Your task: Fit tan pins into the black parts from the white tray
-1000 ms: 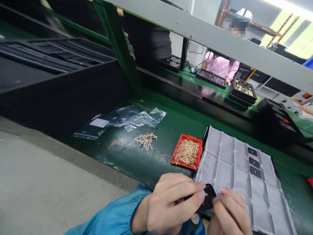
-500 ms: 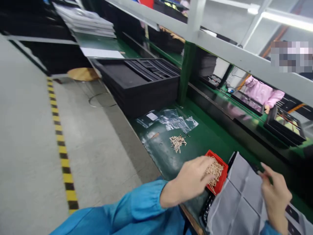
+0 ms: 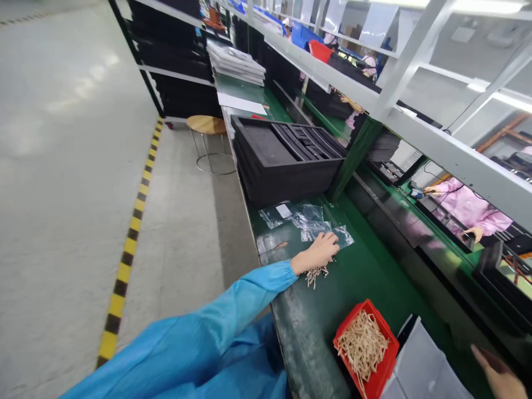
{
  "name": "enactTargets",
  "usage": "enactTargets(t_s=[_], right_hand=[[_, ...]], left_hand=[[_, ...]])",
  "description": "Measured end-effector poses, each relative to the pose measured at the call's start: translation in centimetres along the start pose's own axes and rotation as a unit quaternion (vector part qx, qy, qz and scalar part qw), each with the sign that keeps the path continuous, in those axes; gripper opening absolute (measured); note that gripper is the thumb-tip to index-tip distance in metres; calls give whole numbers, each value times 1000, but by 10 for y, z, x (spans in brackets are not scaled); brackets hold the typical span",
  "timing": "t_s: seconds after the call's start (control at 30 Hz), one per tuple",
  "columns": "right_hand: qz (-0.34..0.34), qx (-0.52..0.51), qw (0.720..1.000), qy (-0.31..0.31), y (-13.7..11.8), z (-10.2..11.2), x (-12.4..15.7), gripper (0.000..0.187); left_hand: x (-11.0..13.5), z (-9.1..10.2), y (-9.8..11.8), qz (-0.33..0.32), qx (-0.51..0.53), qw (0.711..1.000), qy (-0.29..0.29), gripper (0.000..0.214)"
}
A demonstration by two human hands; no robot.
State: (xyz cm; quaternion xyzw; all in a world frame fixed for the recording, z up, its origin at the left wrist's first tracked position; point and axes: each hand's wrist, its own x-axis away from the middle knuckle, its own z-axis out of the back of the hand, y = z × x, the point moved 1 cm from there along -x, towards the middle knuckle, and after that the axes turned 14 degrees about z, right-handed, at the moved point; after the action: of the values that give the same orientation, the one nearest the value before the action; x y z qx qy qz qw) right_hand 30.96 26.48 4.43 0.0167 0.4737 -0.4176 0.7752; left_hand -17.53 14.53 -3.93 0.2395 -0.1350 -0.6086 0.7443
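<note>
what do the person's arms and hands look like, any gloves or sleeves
The left hand is bare, no glove or ring visible. Its arm wears a loose, bright blue sleeve with a gathered elastic cuff at the wrist. The right hand, partly in frame, is ungloved too.

We see through one head-worn camera, looking forward and down along the green tabletop (image 3: 366, 277), angled leftward; our left hand (image 3: 318, 254) sits mid-distance, our right hand (image 3: 499, 378) shows only at bottom right.

Factory assembly line, green workbench (image 3: 366, 277), stacked black trays (image 3: 286, 160), floor hazard tape (image 3: 133, 221)
</note>
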Motion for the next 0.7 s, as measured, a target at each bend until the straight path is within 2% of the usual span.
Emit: enactTargets(t_s=[0.13, 0.17, 0.23, 0.27, 0.3, 0.37, 0.43, 0.47, 0.57, 0.7], right_hand=[[-135, 74, 988, 27, 9, 41, 34, 39], [-172, 74, 982, 0, 3, 50, 46, 38], [-230, 31, 967, -104, -27, 56, 75, 44], [-251, -12, 952, -174, -50, 53, 91, 50], [-256, -49, 942, -212, -78, 46, 107, 55], [-221, -152, 928, -259, -138, 21, 134, 56], [-174, -206, 933, -239, -185, -7, 151, 54], [-163, -223, 931, -237, -201, -19, 156, 53], [-153, -246, 933, -212, -221, -34, 163, 50], [-169, -269, 927, -201, -219, -29, 166, 46]], left_hand=[[-5, 2, 6, -40, 7, 999, -23, 35], [-1, 3, 12, -55, 16, 998, -34, 31], [13, 3, 33, -97, 44, 992, -67, 15], [22, 2, 47, -126, 62, 986, -93, 2], [32, 0, 62, -157, 80, 977, -121, 9], [51, -4, 91, -208, 109, 957, -170, 17], [68, -8, 113, -235, 127, 942, -202, 23], [74, -10, 121, -241, 133, 938, -213, 24], [85, -15, 132, -246, 145, 929, -236, 25], [90, -17, 134, -245, 162, 920, -259, 27]])
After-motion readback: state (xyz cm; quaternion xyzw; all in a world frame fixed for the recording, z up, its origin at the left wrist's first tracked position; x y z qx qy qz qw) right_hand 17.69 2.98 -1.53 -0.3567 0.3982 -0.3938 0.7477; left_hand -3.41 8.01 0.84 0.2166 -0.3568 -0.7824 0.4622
